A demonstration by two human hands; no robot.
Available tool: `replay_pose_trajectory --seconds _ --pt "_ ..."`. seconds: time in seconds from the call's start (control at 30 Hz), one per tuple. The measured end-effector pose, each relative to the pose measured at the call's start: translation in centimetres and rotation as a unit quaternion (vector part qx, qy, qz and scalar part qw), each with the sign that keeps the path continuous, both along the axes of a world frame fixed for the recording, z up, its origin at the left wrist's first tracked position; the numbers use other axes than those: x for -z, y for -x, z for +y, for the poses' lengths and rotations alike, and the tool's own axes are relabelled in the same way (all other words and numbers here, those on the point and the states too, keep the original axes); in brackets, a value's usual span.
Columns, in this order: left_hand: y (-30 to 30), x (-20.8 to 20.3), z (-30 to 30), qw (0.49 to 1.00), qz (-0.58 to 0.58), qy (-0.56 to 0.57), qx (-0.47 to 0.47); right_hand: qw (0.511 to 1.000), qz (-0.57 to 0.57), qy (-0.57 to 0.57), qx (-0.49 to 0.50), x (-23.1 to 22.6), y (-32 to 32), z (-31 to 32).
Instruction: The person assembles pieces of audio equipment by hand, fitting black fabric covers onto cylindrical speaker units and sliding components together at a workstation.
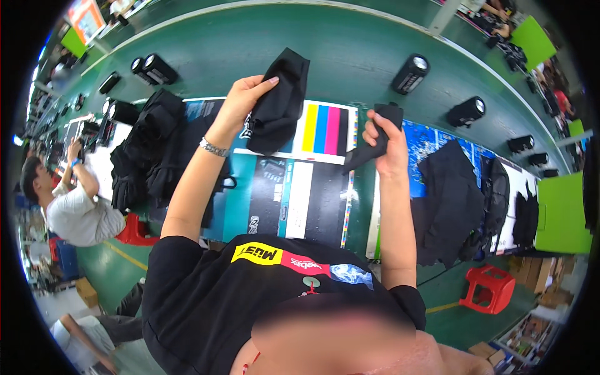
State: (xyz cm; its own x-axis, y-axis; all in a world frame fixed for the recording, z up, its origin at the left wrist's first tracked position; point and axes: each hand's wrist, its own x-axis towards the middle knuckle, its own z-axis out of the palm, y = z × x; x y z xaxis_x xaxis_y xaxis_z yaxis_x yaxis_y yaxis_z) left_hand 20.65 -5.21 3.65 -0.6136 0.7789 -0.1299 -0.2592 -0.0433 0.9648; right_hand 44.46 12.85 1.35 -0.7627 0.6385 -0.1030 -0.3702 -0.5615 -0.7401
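Green bench [219, 62] runs across the whole view. Printed sheets [300, 194] lie flat on it in front of the wearer; the upper one shows yellow, blue, pink and black bars. Heap of black fabric [450, 200] at right, taller pile of black pieces [147, 150] at left, both on the bench. Co-worker in a white top [87, 215] sits at far left. Green panel [565, 212] at right edge, red stool [487, 289] on the floor below it.

Large black cloth [284, 103]: up over the sheets, in the left hand [245, 103]. Fingers closed, thumb on the near face, rest behind it. Smaller black cloth [392, 114]: right of the colour bars, in the right hand [389, 144]. Fingers curled tight round it, an end hanging down-left. The two cloths are apart.

Smallest: black cylinders, one upper right [410, 74], another farther right [465, 111], a pair upper left [157, 69].
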Motion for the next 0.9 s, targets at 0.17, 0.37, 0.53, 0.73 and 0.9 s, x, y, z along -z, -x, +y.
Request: replay_pose_trajectory --seconds 0.17,0.37,0.53,0.73,0.9 --pt "0.2 -0.8 -3.1 0.999 -0.04 -0.011 -0.024 0.998 -0.01 0.012 -0.06 -1.0 3.8 -3.3" --pt "-3.8 1.9 -2.6 0.999 -0.014 -0.043 0.026 0.961 -0.124 -0.244 -0.038 -1.5 8.8 -10.1" --pt "-2.8 3.4 -5.0 0.994 -0.093 0.033 0.044 0.981 -0.107 -0.092 -0.134 2.2 7.7 -7.2" --pt "-2.1 2.6 -6.3 0.998 0.01 0.061 -0.014 0.964 -0.126 0.012 -0.232 1.5 8.9 -8.2" --pt "-2.7 3.1 -4.5 0.972 0.166 0.128 0.109 0.967 -0.094 0.105 -0.213 4.4 8.9 -7.8"
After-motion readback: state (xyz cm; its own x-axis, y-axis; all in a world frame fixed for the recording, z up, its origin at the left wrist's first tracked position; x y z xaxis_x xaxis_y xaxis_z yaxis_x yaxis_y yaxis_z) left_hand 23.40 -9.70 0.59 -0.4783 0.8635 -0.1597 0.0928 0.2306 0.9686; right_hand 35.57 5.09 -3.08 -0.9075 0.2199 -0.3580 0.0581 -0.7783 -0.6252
